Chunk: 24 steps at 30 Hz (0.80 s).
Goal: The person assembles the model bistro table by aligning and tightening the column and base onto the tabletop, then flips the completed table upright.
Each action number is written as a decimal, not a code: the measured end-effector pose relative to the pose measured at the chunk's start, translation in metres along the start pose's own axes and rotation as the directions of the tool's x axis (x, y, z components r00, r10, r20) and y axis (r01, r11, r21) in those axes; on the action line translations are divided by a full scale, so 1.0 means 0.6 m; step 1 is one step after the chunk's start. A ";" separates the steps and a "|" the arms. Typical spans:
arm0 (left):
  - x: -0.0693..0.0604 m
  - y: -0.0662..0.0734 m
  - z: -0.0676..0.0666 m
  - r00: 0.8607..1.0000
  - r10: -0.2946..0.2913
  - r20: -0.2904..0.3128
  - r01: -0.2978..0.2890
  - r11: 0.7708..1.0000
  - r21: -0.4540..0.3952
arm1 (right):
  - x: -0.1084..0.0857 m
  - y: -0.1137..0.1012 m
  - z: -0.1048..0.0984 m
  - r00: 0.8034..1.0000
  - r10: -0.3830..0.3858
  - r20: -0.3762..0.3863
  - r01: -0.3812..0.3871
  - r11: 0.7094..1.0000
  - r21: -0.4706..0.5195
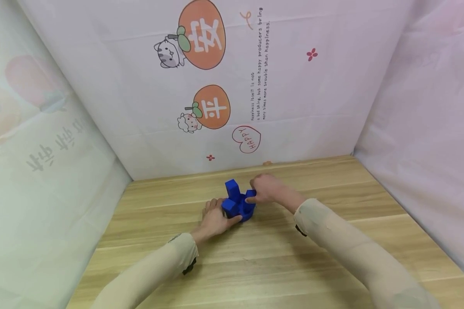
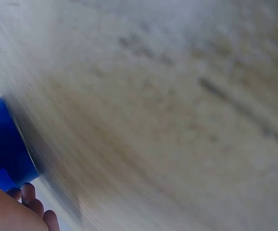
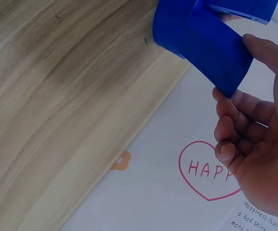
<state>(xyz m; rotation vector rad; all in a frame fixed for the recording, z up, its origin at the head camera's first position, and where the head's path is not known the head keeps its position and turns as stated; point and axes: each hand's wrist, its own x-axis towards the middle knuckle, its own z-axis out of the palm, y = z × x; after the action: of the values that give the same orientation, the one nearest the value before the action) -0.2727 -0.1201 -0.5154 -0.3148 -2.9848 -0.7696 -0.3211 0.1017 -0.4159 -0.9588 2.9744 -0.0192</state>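
Observation:
A blue object with a round base [image 1: 248,214] stands on the wooden tabletop. Rectangular blue blocks rise from it: a tall one [image 1: 232,190] at the back, and another on the left. My left hand [image 1: 214,221] holds the object from the left side, its thumb along the front and its fingers behind the left block. At the right, my right hand [image 1: 268,189] pinches a blue block [image 3: 221,57] between thumb and fingertips. In the right wrist view this block slants out from the round part. The left wrist view catches only part of the blue object [image 2: 6,144] beside the left fingers.
The wood-grain tabletop [image 1: 263,274] meets a white printed cloth [image 1: 313,107] at its back edge. Similar cloth hangs at the left and right sides. Long light sleeves cover both forearms, with dark straps near the wrists.

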 end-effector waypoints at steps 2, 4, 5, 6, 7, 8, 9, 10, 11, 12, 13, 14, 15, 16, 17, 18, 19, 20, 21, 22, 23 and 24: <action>0.001 0.000 0.000 1.000 -0.001 0.003 0.001 1.000 0.003 | 0.001 0.000 0.000 1.000 -0.003 -0.003 0.003 1.000 -0.007; 0.002 0.001 0.001 1.000 0.004 -0.003 -0.004 1.000 0.002 | 0.002 0.001 0.001 1.000 -0.006 -0.006 0.005 1.000 -0.017; 0.002 0.001 0.002 1.000 0.004 -0.004 -0.004 1.000 0.002 | 0.002 0.001 0.002 1.000 -0.006 -0.006 0.006 1.000 -0.019; 0.002 0.001 0.002 1.000 0.001 -0.003 -0.001 1.000 0.000 | 0.002 0.001 0.002 1.000 -0.006 -0.006 0.006 1.000 -0.024; 0.002 0.002 0.002 1.000 0.002 -0.006 -0.002 1.000 -0.001 | 0.002 0.000 0.002 1.000 -0.005 -0.005 0.005 1.000 -0.030; 0.002 0.003 0.002 1.000 0.000 -0.008 0.000 1.000 -0.006 | 0.002 0.000 0.002 1.000 -0.004 -0.004 0.004 0.999 -0.036; 0.002 0.004 0.002 1.000 -0.001 -0.011 0.001 1.000 -0.012 | 0.002 -0.001 0.001 1.000 -0.003 -0.003 0.002 0.999 -0.043; 0.001 0.004 0.002 1.000 -0.004 -0.010 0.004 1.000 -0.017 | 0.003 -0.001 0.001 1.000 -0.001 -0.001 0.001 0.999 -0.048; 0.001 0.005 0.001 1.000 -0.007 -0.008 0.007 1.000 -0.024 | 0.003 -0.002 0.000 1.000 -0.001 0.002 0.001 0.999 -0.052; 0.001 0.005 0.001 1.000 -0.010 -0.008 0.010 0.999 -0.032 | 0.003 -0.003 0.000 1.000 0.000 0.006 0.001 0.998 -0.055; 0.001 0.005 0.001 1.000 -0.013 -0.008 0.012 0.999 -0.038 | 0.003 -0.004 0.000 1.000 0.001 0.009 -0.001 0.998 -0.057; 0.001 0.005 0.002 1.000 -0.016 -0.008 0.016 0.999 -0.047 | 0.003 -0.004 -0.001 1.000 0.002 0.011 -0.002 0.998 -0.059; 0.001 0.004 0.002 1.000 -0.018 -0.008 0.017 0.998 -0.053 | 0.003 -0.004 -0.001 1.000 0.003 0.012 -0.002 0.998 -0.055; 0.002 0.004 0.002 1.000 -0.019 -0.008 0.019 0.998 -0.054 | 0.003 -0.004 -0.001 1.000 0.005 0.009 -0.005 0.999 -0.050; 0.002 0.003 0.002 1.000 -0.019 -0.011 0.018 0.998 -0.055 | 0.003 -0.004 -0.001 1.000 0.010 0.007 -0.010 0.999 -0.040; 0.003 0.003 0.002 1.000 -0.017 -0.015 0.016 0.998 -0.053 | 0.003 -0.004 0.000 1.000 0.018 0.004 -0.018 0.999 -0.029; 0.004 0.002 0.002 1.000 -0.014 -0.021 0.013 0.999 -0.044 | 0.003 -0.003 0.000 1.000 0.026 0.001 -0.026 1.000 -0.017; 0.004 0.002 0.002 1.000 -0.010 -0.024 0.010 0.999 -0.035 | 0.002 -0.002 0.002 0.999 0.034 0.000 -0.034 0.999 -0.002; 0.005 0.001 0.002 1.000 -0.008 -0.025 0.007 1.000 -0.022 | 0.002 -0.001 0.004 0.999 0.044 0.000 -0.044 0.999 0.018; 0.006 0.001 0.002 1.000 -0.007 -0.024 0.006 1.000 -0.011 | 0.001 0.000 0.006 0.999 0.051 -0.001 -0.051 0.998 0.031; 0.005 0.001 0.002 1.000 -0.006 -0.022 0.006 1.000 -0.002 | 0.000 0.002 0.008 0.998 0.056 0.001 -0.056 0.997 0.045; 0.005 0.001 0.003 1.000 -0.007 -0.018 0.007 1.000 0.006 | -0.001 0.003 0.010 0.998 0.057 0.004 -0.057 0.997 0.056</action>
<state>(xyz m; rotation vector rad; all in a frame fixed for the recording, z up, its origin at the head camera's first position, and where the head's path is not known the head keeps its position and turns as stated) -0.2757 -0.1183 -0.5162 -0.2955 -2.9731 -0.7593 -0.3217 0.1034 -0.4219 -0.8672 2.9800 -0.1009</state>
